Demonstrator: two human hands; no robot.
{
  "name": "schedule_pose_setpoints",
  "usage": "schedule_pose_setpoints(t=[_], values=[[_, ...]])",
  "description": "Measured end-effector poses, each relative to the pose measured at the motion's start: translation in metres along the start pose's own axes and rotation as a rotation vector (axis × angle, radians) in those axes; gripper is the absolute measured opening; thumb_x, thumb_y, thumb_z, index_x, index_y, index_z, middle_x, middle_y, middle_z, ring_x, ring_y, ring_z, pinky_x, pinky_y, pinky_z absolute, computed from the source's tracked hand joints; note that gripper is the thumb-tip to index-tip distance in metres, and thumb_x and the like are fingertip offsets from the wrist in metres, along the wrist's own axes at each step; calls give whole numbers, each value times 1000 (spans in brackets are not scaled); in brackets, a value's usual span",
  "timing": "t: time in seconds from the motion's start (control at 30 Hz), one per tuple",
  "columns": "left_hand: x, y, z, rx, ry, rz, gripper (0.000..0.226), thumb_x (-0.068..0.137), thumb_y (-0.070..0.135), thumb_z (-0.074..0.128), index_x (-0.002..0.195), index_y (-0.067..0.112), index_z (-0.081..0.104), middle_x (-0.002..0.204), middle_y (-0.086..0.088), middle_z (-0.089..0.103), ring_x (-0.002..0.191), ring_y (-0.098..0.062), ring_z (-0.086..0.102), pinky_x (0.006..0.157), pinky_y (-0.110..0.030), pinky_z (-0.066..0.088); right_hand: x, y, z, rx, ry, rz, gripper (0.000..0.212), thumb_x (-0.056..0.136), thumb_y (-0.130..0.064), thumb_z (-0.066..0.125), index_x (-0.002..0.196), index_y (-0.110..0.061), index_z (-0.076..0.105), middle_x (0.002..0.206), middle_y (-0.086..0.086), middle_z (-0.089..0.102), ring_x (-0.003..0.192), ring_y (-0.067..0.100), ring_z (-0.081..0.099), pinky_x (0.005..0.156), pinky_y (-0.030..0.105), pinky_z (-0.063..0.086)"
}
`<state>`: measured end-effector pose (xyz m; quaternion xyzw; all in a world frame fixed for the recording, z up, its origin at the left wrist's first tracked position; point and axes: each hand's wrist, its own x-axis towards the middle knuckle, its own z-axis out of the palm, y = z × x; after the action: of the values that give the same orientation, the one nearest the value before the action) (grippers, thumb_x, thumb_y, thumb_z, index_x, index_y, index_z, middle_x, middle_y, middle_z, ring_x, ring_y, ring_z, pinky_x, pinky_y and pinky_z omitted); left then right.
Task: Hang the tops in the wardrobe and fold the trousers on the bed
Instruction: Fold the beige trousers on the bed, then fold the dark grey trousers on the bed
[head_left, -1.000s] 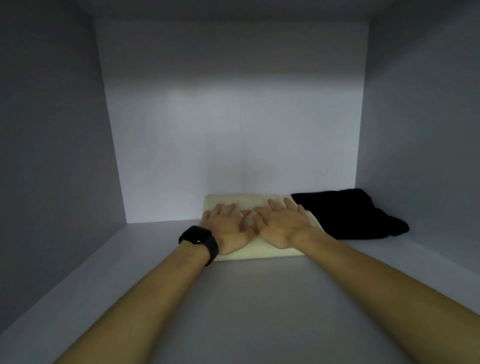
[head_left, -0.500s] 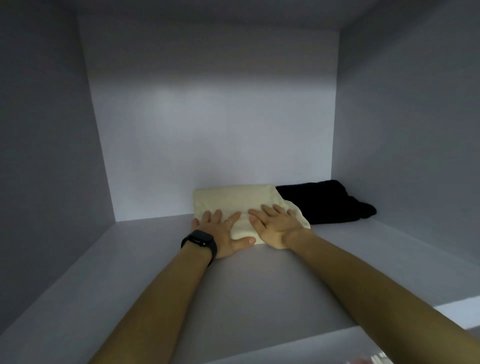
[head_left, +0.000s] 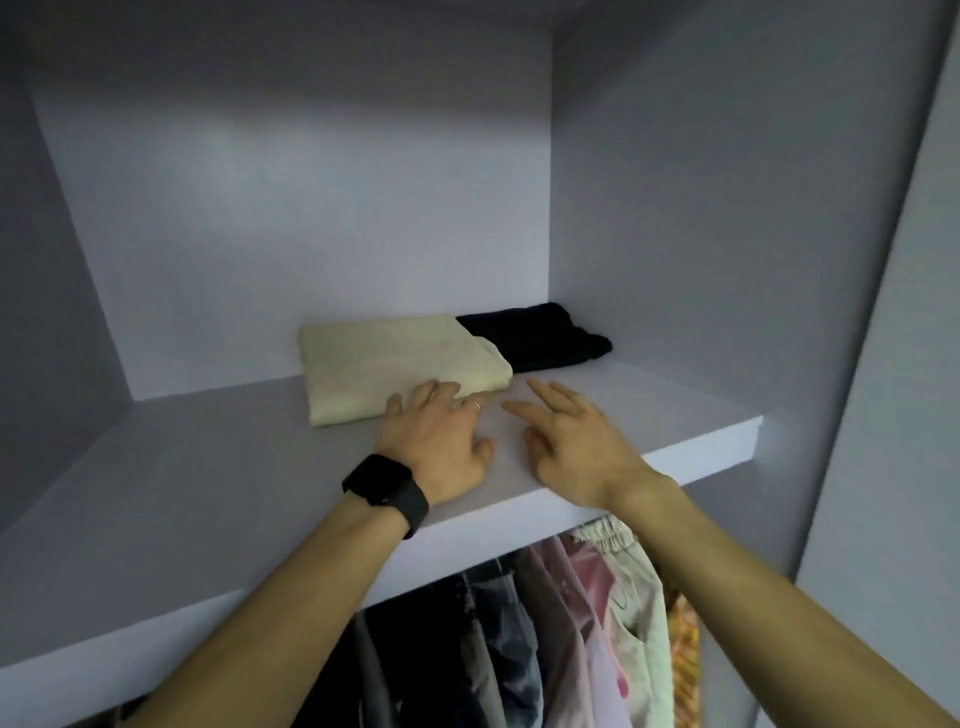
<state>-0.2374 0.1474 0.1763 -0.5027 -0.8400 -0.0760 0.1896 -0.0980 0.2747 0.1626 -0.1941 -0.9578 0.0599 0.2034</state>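
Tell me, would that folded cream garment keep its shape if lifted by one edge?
Probably not: the cream garment is soft folded cloth, so it would likely sag and unfold. Pushed flat, it should slide on the smooth shelf, not roll. It looks thin, so probably light.

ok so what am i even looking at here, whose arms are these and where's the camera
No robot here: a person wears a camera on the head, looking down, so both arms are theirs. The left hand, with a black watch at the wrist, has its fingertips at the front edge of a cream folded garment. The right hand is spread open over the wardrobe shelf. A black folded garment lies beside the cream one. Hanging clothes show below the shelf. Neither hand holds anything.
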Motion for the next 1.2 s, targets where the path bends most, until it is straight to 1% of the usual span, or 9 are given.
schedule_pose_setpoints(t=[0.1, 0.2, 0.27, 0.43, 0.53, 0.63, 0.73, 0.93, 1.2], values=[[-43, 50, 11, -119, 202, 77, 45, 96, 43, 46, 139, 36, 53, 141, 7, 53, 132, -17, 43, 109, -41, 35, -88, 18, -5, 67, 203, 51, 48, 103, -22, 45, 149, -33, 45, 164, -1, 26, 152, 24, 19, 122, 45, 21], [-84, 110, 30, -179, 288, 180, 42, 89, 39, 55, 130, 30, 63, 137, -1, 58, 128, -25, 50, 108, -46, 35, -188, 40, -4, 69, 279, 204, 43, 102, -27, 50, 145, -33, 51, 160, -3, 36, 150, 23, 26, 120, 43, 28], [-109, 155, 46, -214, 254, 273, 44, 89, 39, 53, 130, 29, 64, 141, -3, 54, 133, -28, 46, 111, -51, 34, -255, 51, -4, 44, 286, 322, 42, 102, -33, 53, 144, -35, 52, 158, -5, 38, 149, 22, 26, 119, 43, 31], [-202, 298, 81, -412, 14, 592, 44, 91, 37, 55, 134, 30, 59, 139, 1, 53, 129, -23, 49, 109, -46, 35, -441, 58, -10, -40, 307, 644, 44, 100, -44, 49, 143, -38, 53, 157, -10, 40, 149, 20, 27, 115, 43, 36], [-272, 382, 89, -485, -169, 817, 47, 96, 40, 49, 142, 32, 52, 152, 2, 40, 136, -20, 41, 111, -44, 32, -556, 49, -18, -109, 330, 907, 43, 98, -41, 52, 140, -33, 58, 153, -4, 46, 145, 26, 35, 113, 46, 39], [-328, 452, 81, -542, -230, 1006, 47, 95, 38, 49, 142, 33, 52, 154, 2, 39, 136, -20, 41, 112, -45, 32, -655, 33, -28, -212, 324, 1163, 41, 97, -34, 61, 137, -32, 61, 151, -2, 50, 142, 31, 39, 111, 48, 40], [-380, 517, 67, -564, -281, 1194, 49, 95, 38, 49, 144, 34, 49, 153, 2, 39, 135, -22, 39, 111, -43, 32, -743, 3, -38, -288, 309, 1411, 42, 97, -38, 61, 139, -36, 58, 152, -5, 48, 143, 27, 37, 114, 46, 37], [-477, 621, 37, -570, -349, 1547, 54, 95, 42, 48, 148, 37, 42, 154, 5, 37, 141, -19, 32, 113, -38, 23, -870, -82, -54, -397, 354, 1830, 44, 98, -45, 56, 141, -38, 55, 151, -7, 49, 144, 24, 35, 114, 45, 36], [-576, 701, -2, -558, -328, 1913, 54, 94, 45, 47, 147, 38, 42, 155, 6, 37, 143, -16, 28, 114, -40, 23, -940, -171, -55, -461, 412, 2236, 49, 99, -48, 51, 147, -42, 45, 156, -9, 42, 148, 23, 29, 119, 41, 30]])
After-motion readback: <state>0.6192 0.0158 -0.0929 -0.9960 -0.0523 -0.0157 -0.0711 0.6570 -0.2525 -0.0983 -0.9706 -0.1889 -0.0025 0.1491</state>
